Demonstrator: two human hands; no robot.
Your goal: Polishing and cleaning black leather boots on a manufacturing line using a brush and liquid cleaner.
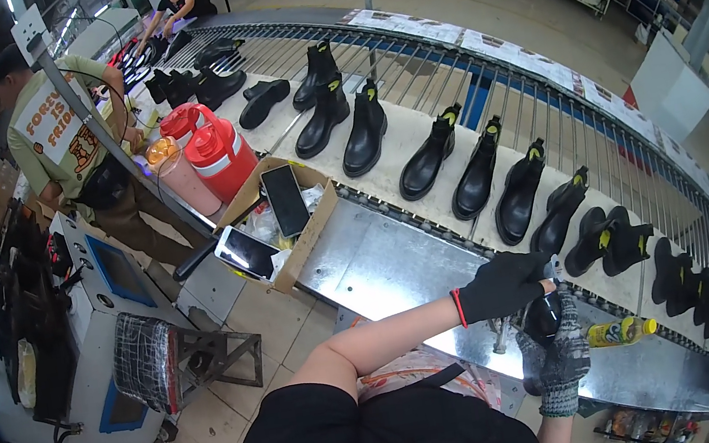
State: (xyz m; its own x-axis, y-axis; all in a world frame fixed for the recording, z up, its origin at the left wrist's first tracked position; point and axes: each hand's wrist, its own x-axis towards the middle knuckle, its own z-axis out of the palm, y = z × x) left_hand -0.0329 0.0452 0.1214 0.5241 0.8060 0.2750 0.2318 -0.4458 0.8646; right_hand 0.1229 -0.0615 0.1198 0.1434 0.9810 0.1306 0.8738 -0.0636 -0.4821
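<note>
My left hand (502,287), in a black glove with a bare thumb tip and a red band at the wrist, is closed above a black boot (542,320). Something small and pale shows at its fingertips, too small to name. Gripping that boot over the metal bench is my right hand (562,360), in a grey knitted glove. The glove and the boot overlap, so part of the boot is hidden. Just right of the right hand lies a yellow bottle (623,332) on its side.
Several black ankle boots (431,155) stand along the pale conveyor (290,126) beyond the metal bench (378,259). At left, a cardboard box (313,239) holds two phones, beside red jugs (221,154). A co-worker (74,126) stands at far left; another person (182,1) is at the back.
</note>
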